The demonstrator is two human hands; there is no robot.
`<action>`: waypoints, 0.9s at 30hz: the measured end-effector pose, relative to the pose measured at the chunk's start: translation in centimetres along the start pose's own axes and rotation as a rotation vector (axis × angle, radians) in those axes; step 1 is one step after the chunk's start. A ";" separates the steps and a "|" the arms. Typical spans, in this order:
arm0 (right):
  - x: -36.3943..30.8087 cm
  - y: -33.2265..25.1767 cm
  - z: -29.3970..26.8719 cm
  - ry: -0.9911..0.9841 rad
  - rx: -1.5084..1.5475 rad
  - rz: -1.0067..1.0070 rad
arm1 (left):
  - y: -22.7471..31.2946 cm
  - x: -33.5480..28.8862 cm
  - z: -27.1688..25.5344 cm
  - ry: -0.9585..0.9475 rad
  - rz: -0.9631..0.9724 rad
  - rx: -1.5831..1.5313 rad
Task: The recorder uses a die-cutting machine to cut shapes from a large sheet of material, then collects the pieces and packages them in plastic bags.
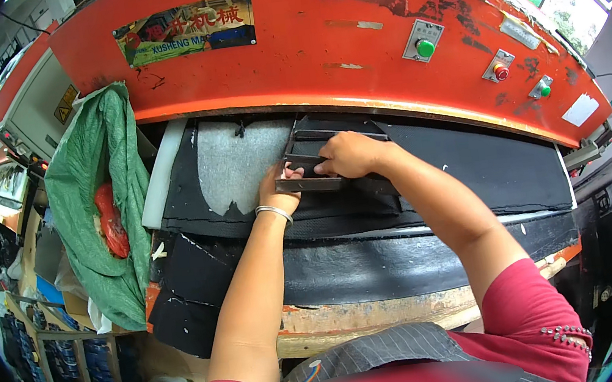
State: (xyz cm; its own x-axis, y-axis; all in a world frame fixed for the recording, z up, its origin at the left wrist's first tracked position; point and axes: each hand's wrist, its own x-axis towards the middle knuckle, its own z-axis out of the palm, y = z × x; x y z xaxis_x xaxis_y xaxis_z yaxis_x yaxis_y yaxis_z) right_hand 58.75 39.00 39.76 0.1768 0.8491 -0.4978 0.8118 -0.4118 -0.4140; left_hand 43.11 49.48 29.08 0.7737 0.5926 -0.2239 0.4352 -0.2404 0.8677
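A dark metal cutting die [311, 185], shaped like an open frame with crossbars, rests on black sheet material [471, 163] under the red machine. My left hand [279, 193] grips its near left corner, thumb and fingers around the edge. Over the middle of the frame, my right hand [355, 153] has its fingers curled down to the inside, close to my left fingertips. Whatever the right fingers pinch is hidden. A grey fabric-like piece [238, 165] lies just left of the die.
The red machine beam [305, 61] spans the back, low over the bed, with a green button [424, 48] and a red button [501, 72]. A green sack [135, 288] holding a red bag [111, 222] stands left. A worn wooden edge [382, 315] runs along the front.
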 end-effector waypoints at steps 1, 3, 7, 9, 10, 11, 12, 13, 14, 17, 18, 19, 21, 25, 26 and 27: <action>-0.6 0.5 0.4 -0.006 -0.017 -0.007 | 0.5 0.0 0.3 0.079 0.021 0.254; -3.1 1.7 0.7 0.035 0.152 -0.025 | 0.5 -0.8 1.0 0.053 0.181 0.466; -9.4 3.2 1.2 0.224 0.082 -0.325 | 1.8 -0.4 1.8 0.104 0.190 0.557; -12.6 3.0 1.1 0.373 0.274 -0.361 | 4.1 0.2 0.9 -0.057 -0.046 0.631; -14.2 3.7 1.3 0.521 0.285 -0.384 | 5.2 0.6 0.6 -0.113 -0.128 0.623; -16.0 6.2 2.8 0.624 0.273 -0.207 | 5.8 1.6 0.4 -0.159 -0.164 0.604; -17.3 4.6 2.5 0.700 0.610 -0.180 | 5.8 2.4 -0.1 -0.246 -0.222 0.617; -18.5 3.1 2.1 0.761 0.950 -0.150 | 5.9 2.8 -0.6 -0.333 -0.279 0.628; -20.0 3.6 2.1 0.875 0.867 -0.130 | 6.2 3.1 -0.5 -0.365 -0.306 0.623; -23.2 4.1 1.6 1.181 0.901 -0.106 | 6.6 3.1 0.2 -0.399 -0.332 0.605; -23.9 4.6 1.5 1.189 0.926 -0.053 | 7.1 2.8 0.5 -0.375 -0.305 0.696; -24.2 5.5 1.5 1.195 0.955 0.001 | 7.5 2.3 0.7 -0.349 -0.279 0.788; -24.1 9.8 2.7 1.290 0.954 0.202 | 8.4 1.2 0.8 -0.320 -0.223 0.760; -22.5 16.0 6.5 1.155 0.269 0.902 | 7.9 0.8 -0.3 -0.159 0.000 0.256; -21.7 14.7 6.7 1.048 0.274 0.888 | 6.9 0.6 -1.6 -0.174 -0.030 0.032; -20.7 15.8 8.0 1.022 0.195 1.000 | 7.6 0.4 -2.3 -0.204 -0.041 -0.196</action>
State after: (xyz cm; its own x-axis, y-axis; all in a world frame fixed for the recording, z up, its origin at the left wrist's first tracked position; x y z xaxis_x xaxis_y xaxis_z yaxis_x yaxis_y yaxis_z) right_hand 63.48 12.24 37.44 0.9965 0.0092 0.0829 0.0387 -0.9315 -0.3618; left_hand 45.66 49.71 36.60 0.8427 0.4270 -0.3280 0.3859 -0.0542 0.9210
